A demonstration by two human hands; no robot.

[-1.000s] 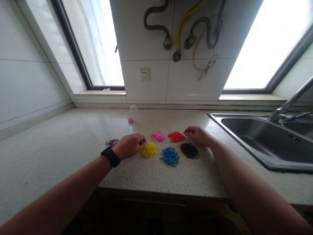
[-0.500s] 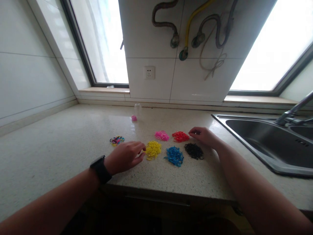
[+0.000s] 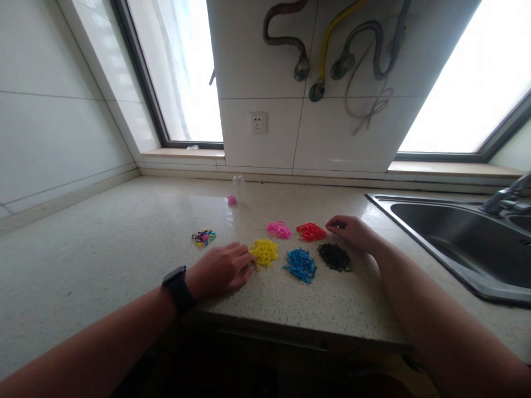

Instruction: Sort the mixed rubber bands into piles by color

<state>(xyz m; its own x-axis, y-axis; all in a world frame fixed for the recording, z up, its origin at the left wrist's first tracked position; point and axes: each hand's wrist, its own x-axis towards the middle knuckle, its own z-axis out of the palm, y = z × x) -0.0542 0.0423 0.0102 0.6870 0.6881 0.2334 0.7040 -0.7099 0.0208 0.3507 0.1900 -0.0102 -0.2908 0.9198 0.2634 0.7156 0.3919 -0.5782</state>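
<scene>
Small loose rubber bands lie sorted by colour on the speckled counter. My left hand (image 3: pixel 226 269), with a dark watch on its wrist, is at the left edge of the yellow rubber bands (image 3: pixel 264 253). Its fingers are bent and a little blurred, the thumb apart from them, and no band shows between. My right hand (image 3: pixel 348 231) rests beside the red rubber bands (image 3: pixel 311 231), thumb and forefinger pinched at the pile's right edge; what they hold is too small to tell. Pink (image 3: pixel 279 229), blue (image 3: pixel 301 265) and black rubber bands (image 3: pixel 334 257) form separate piles between the hands.
A small heap of mixed-colour bands (image 3: pixel 203 237) lies left of the piles. Farther back are a clear container (image 3: pixel 238 187) and a pink cap-like piece (image 3: pixel 232 200). A steel sink (image 3: pixel 440 221) is set into the counter at right. The counter's front edge runs below my hands.
The view has shifted slightly, moving everything a little to the right. My left thumb and fingers, earlier pinched at the yellow bands, have parted. My right hand stays by the red pile.
</scene>
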